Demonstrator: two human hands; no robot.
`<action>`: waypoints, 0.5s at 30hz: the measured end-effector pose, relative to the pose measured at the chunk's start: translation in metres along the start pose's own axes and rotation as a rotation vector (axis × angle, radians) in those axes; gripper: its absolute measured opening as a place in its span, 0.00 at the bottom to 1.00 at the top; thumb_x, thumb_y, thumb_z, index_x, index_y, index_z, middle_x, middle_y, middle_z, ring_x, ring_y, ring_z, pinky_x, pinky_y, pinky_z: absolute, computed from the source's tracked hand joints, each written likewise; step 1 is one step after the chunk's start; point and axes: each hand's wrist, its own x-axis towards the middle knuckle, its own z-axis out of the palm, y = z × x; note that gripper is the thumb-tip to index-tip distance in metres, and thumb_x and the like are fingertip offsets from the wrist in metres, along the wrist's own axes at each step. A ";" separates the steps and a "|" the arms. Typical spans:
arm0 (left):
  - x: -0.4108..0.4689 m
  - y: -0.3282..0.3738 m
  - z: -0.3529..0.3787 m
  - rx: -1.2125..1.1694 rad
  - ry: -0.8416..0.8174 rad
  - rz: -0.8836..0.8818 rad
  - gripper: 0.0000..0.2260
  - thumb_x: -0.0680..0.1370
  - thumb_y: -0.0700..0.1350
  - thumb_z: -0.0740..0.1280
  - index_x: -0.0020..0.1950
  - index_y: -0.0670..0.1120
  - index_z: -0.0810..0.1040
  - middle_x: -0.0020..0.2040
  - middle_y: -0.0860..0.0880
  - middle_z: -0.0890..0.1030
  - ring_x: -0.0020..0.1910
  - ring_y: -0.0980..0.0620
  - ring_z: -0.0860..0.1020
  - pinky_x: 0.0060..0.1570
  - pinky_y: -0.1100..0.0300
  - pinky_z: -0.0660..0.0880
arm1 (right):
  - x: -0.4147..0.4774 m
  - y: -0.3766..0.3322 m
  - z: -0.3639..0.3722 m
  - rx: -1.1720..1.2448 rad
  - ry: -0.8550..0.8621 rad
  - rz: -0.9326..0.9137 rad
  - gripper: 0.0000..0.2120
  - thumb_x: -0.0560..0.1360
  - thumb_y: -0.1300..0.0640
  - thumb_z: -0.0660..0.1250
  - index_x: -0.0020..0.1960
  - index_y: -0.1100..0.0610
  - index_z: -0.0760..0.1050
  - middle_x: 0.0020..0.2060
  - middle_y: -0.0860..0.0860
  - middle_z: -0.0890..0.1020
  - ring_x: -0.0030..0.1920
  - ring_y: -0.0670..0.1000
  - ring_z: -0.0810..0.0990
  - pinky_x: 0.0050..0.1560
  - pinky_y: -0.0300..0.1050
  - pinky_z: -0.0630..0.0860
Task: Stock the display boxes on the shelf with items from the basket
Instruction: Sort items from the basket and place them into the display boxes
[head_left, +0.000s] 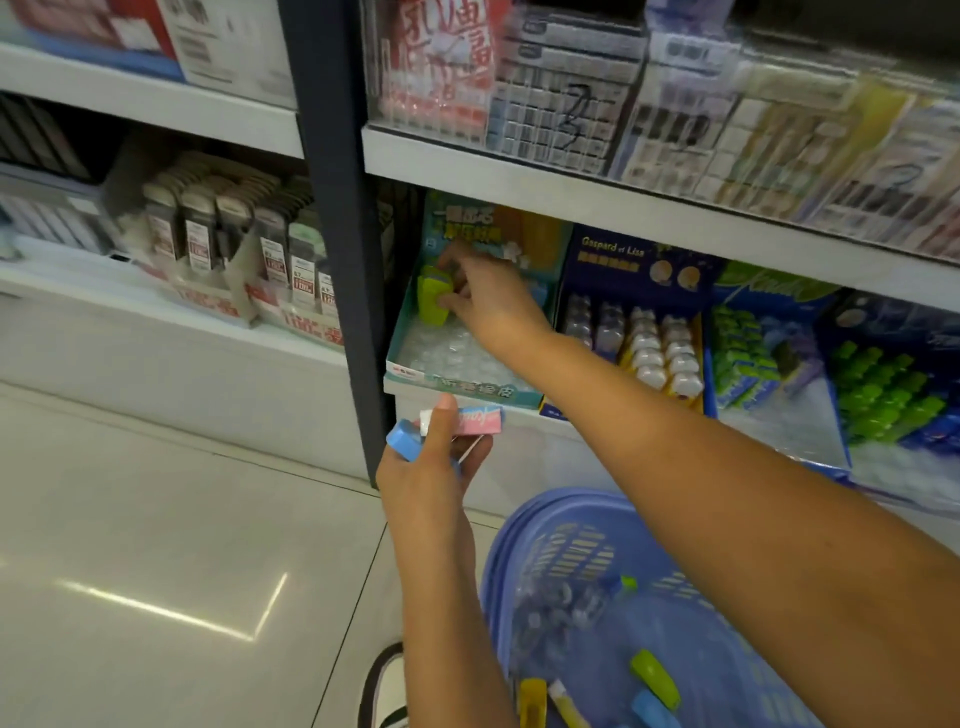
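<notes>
Fingers (453, 302) of right hand (493, 306) pinch green item (430, 299) in teal display box (483, 389), 12 o'clock. Left hand (428, 473) grips blue item (405, 441) and pink item (480, 420); basket (519, 514) at 5 o'clock.

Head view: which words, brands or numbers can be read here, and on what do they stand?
"Gaspard et Lisa": dark blue display box.
Chinese characters, too blurred: teal display box.
Script, unreadable: pink eraser in the left hand.
Too blurred: price tags on the left shelf.

Lime-green item (435, 301), teal display box (462, 387), lavender basket (524, 525)
</notes>
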 end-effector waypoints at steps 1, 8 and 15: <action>0.006 0.001 -0.003 -0.008 0.006 0.003 0.11 0.76 0.45 0.70 0.36 0.47 0.70 0.23 0.56 0.74 0.31 0.56 0.80 0.41 0.58 0.81 | 0.004 -0.002 0.009 -0.003 -0.003 -0.014 0.13 0.74 0.64 0.67 0.58 0.59 0.71 0.49 0.59 0.78 0.46 0.54 0.77 0.48 0.50 0.77; 0.006 0.007 -0.004 -0.045 0.025 0.006 0.09 0.74 0.46 0.71 0.44 0.42 0.74 0.33 0.48 0.81 0.39 0.52 0.84 0.39 0.60 0.80 | -0.005 0.006 0.018 -0.074 0.105 -0.095 0.11 0.75 0.63 0.66 0.57 0.61 0.74 0.55 0.58 0.78 0.52 0.55 0.78 0.48 0.40 0.71; 0.010 0.007 -0.014 -0.026 0.043 -0.006 0.11 0.75 0.46 0.70 0.39 0.43 0.71 0.26 0.52 0.77 0.36 0.54 0.83 0.40 0.60 0.81 | 0.005 -0.004 0.017 -0.189 0.076 -0.107 0.13 0.76 0.59 0.66 0.60 0.60 0.75 0.55 0.60 0.76 0.53 0.59 0.77 0.53 0.48 0.74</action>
